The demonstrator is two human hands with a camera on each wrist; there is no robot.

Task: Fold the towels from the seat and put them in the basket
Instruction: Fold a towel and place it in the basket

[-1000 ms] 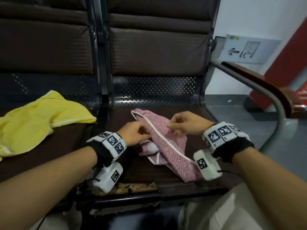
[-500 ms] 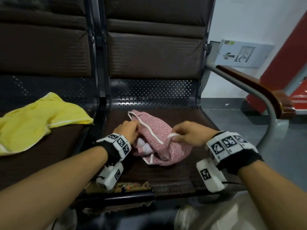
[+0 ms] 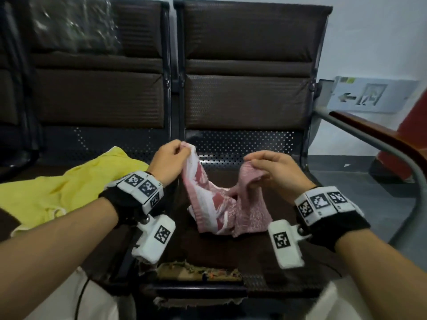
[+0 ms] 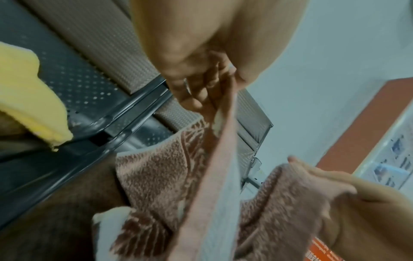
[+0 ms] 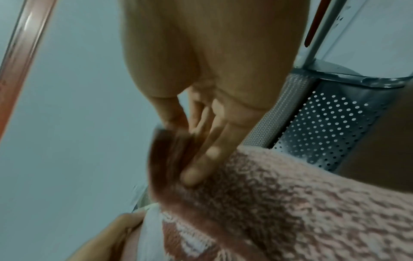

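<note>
A pink and white patterned towel [image 3: 215, 204] hangs between my two hands above the right seat [image 3: 231, 255], its lower part still bunched on the seat. My left hand [image 3: 171, 158] pinches one top corner of it, seen close in the left wrist view as the towel [image 4: 170, 185] running down from the left hand [image 4: 214, 83]. My right hand [image 3: 270, 167] pinches the opposite corner; in the right wrist view its fingers [image 5: 201, 159] press into the towel [image 5: 290, 203]. A yellow towel [image 3: 57, 192] lies crumpled on the left seat. No basket is in view.
Dark padded seat backs [image 3: 247, 65] rise behind the hands. A metal armrest with a wooden top [image 3: 374, 135] curves down at the right. The right seat's front edge [image 3: 201, 273] is torn and frayed. Grey floor [image 3: 346, 181] lies beyond the armrest.
Both hands have lifted the pink towel off the seat and moved apart, pulling its top edge open between them. The view has tilted upward.
</note>
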